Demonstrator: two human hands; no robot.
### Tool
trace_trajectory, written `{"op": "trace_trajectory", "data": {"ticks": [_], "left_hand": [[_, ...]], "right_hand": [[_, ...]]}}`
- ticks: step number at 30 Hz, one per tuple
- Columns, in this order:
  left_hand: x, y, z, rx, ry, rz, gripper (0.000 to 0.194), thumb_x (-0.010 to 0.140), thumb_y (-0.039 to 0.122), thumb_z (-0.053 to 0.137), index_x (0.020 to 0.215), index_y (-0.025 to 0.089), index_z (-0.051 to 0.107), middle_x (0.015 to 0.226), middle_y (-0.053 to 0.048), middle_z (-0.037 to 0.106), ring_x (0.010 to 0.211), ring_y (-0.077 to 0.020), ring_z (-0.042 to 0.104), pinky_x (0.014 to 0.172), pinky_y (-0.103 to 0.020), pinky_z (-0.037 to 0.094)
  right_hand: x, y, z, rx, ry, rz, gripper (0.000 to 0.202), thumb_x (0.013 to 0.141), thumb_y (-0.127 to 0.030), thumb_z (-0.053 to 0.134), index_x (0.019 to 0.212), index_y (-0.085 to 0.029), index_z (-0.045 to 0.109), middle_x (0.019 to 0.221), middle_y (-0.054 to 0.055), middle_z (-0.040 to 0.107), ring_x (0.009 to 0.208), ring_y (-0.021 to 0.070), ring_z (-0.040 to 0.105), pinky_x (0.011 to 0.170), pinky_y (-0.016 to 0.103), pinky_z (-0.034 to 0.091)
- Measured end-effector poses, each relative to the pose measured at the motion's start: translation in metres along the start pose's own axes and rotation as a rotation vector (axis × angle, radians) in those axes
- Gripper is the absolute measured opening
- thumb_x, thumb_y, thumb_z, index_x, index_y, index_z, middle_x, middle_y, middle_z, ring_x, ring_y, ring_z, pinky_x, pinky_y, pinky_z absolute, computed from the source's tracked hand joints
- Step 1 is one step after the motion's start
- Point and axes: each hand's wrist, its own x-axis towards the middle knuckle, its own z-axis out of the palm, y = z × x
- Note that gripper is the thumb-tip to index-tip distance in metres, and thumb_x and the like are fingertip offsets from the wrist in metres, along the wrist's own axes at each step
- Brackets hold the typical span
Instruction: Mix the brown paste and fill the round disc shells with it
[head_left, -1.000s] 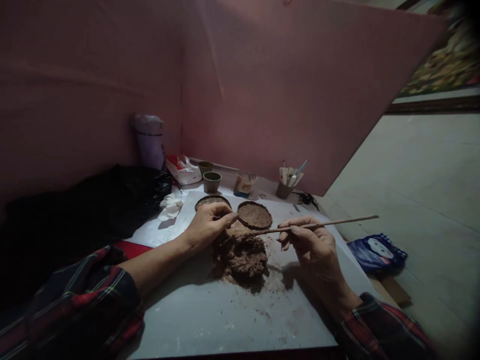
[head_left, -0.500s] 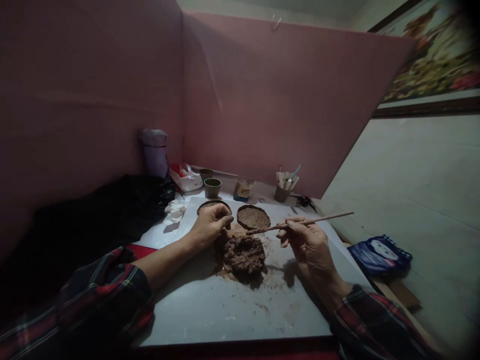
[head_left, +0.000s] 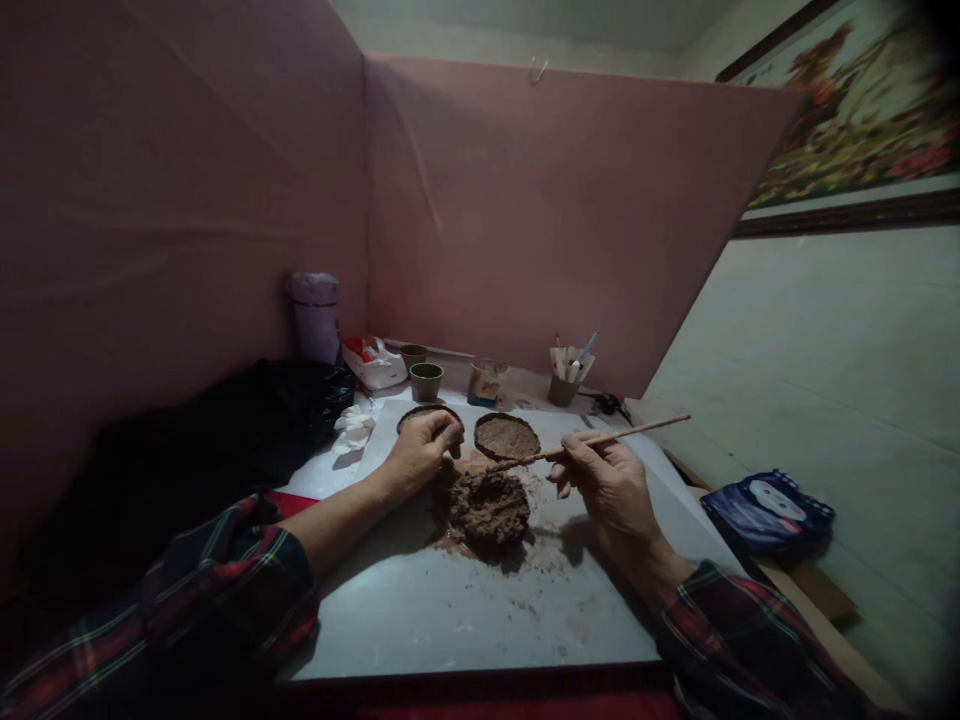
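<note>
A rough brown lump that looks like wet clay (head_left: 489, 508) sits on the white board (head_left: 450, 630), with smears and crumbs around it. My right hand (head_left: 606, 478) grips a thin wooden stick (head_left: 652, 425), whose dirty tip reaches over the lump's far edge. Bent in a pinch, my left hand (head_left: 421, 446) is just beyond the lump's left side; what its fingers hold, if anything, is hidden. Behind that hand is a dark-rimmed round dish (head_left: 409, 412), partly covered. Right of it lies a second round dish (head_left: 508, 437) filled with brown material.
At the back stand a green-lined cup (head_left: 427, 382), a jar (head_left: 487, 382) and a cup of pens (head_left: 564, 388). A black plastic bag (head_left: 210, 450) and crumpled tissue (head_left: 352, 428) lie left. A blue pouch (head_left: 769, 512) rests at right. Pink panels (head_left: 562, 220) enclose the back.
The stick's tip has shifted slightly left, along with my right hand. My left hand keeps its pinch in nearly the same place. The camera view has tilted a little.
</note>
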Motion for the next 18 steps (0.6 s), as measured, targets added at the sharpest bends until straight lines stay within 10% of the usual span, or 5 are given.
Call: {"op": "trace_trajectory", "data": {"ticks": [9,18], "left_hand": [[-0.001,0.002,-0.003,0.047,-0.026,0.059,0.017,0.062,0.007,0.045,0.064,0.015,0.060,0.067,0.000,0.060,0.067,-0.0127,0.055,0.067,-0.024,0.043],[-0.002,0.008,-0.003,-0.097,-0.059,-0.019,0.011,0.070,0.021,0.050,0.068,0.015,0.058,0.068,-0.001,0.059,0.068,-0.0141,0.055,0.065,-0.026,0.043]], "right_hand": [[-0.001,0.001,-0.002,-0.057,0.009,0.003,0.022,0.071,-0.032,0.074,0.069,-0.015,0.060,0.059,0.003,0.066,0.045,0.0120,0.059,0.034,0.019,0.044],[-0.007,-0.002,0.002,-0.099,-0.164,0.035,0.018,0.075,-0.031,0.071,0.071,-0.016,0.062,0.063,0.002,0.067,0.049,0.0102,0.058,0.036,0.016,0.042]]}}
